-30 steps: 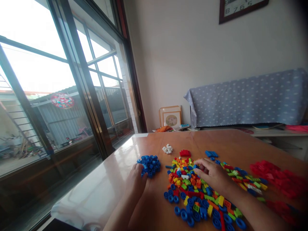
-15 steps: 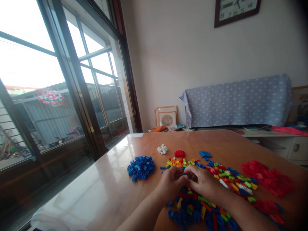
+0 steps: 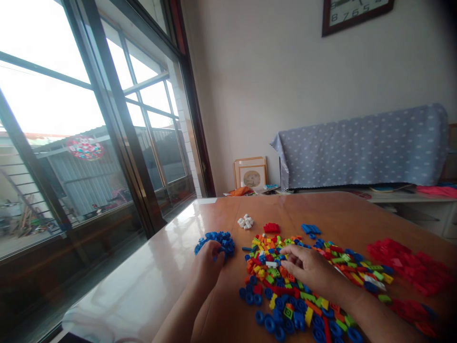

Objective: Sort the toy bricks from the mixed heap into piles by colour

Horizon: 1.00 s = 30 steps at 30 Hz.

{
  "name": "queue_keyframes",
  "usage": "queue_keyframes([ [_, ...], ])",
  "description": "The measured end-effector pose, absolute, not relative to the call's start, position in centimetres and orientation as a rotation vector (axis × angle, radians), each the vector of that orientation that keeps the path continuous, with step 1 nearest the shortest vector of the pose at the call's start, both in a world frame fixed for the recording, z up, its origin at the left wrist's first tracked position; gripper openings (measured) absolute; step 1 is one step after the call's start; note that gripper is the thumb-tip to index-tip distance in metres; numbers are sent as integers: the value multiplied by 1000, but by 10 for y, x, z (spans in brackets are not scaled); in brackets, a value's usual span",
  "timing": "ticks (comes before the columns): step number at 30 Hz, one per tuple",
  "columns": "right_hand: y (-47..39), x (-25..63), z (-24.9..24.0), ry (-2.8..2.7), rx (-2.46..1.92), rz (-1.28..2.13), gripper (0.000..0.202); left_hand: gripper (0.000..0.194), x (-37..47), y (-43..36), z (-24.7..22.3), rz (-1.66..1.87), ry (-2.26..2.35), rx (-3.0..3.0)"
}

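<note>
My left hand (image 3: 208,261) is at the near side of a pile of small blue bricks (image 3: 225,242). Its fingers curl toward the thumb; a bit of blue shows there, but whether it is held or part of the pile I cannot tell. My right hand (image 3: 306,265) hovers over a wide spread of mixed toy bricks (image 3: 273,272) in red, yellow, green, orange, blue and white. Its fingers are slightly bent, apart from the thumb, with nothing visible in them. A white brick (image 3: 272,264) lies just left of its fingertips.
Along the far side of the brown table (image 3: 200,214) sit small groups of white bricks (image 3: 245,221), red bricks (image 3: 272,227) and blue pieces (image 3: 310,229). A larger red heap (image 3: 407,264) lies at the right. Blue wheel-like rings (image 3: 269,324) are near the front.
My hands were together over the mixed bricks. The left has moved left to the blue pile; the right stays over the mixed bricks with its fingers apart. The view has shifted slightly.
</note>
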State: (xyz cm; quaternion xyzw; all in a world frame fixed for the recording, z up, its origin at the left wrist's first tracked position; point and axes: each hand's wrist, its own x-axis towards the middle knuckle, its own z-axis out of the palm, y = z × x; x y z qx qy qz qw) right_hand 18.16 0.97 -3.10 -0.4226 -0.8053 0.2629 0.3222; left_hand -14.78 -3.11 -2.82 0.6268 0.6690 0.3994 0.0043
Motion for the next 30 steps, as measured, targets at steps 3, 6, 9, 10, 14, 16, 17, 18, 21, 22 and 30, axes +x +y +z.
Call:
queue_keyframes([
  [3, 8, 182, -31, -2140, -1117, 654, 23, 12, -176, -38, -26, 1194, 2241, 2005],
  [6, 9, 182, -32, -2155, -1121, 620, 23, 13, -191, -41, -27, 1178, 2336, 2040],
  [9, 13, 184, -34, -2143, -1141, 594, 23, 15, -198, -41, -33, 1159, 2390, 2014],
  [10, 14, 185, -35, -2138, -1143, 588, 24, 15, -199, -39, -36, 1153, 2395, 1999],
  [14, 17, 189, -37, -2127, -1120, 568, 25, 22, -203, -34, -49, 1153, 2386, 1936],
  [16, 17, 190, -36, -2118, -1108, 556, 25, 27, -203, -33, -51, 1155, 2388, 1900],
  [17, 18, 190, -35, -2112, -1104, 551, 25, 28, -202, -33, -51, 1159, 2395, 1882],
  [18, 18, 190, -34, -2104, -1102, 546, 26, 28, -201, -33, -49, 1167, 2404, 1866],
  [21, 18, 191, -29, -2080, -1091, 511, 26, 27, -193, -38, -40, 1197, 2403, 1904],
  [22, 18, 192, -28, -2076, -1081, 494, 26, 26, -189, -39, -36, 1200, 2385, 1945],
  [30, 19, 197, -21, -1999, -1115, 354, 31, 22, -113, -52, -8, 986, 1886, 2353],
])
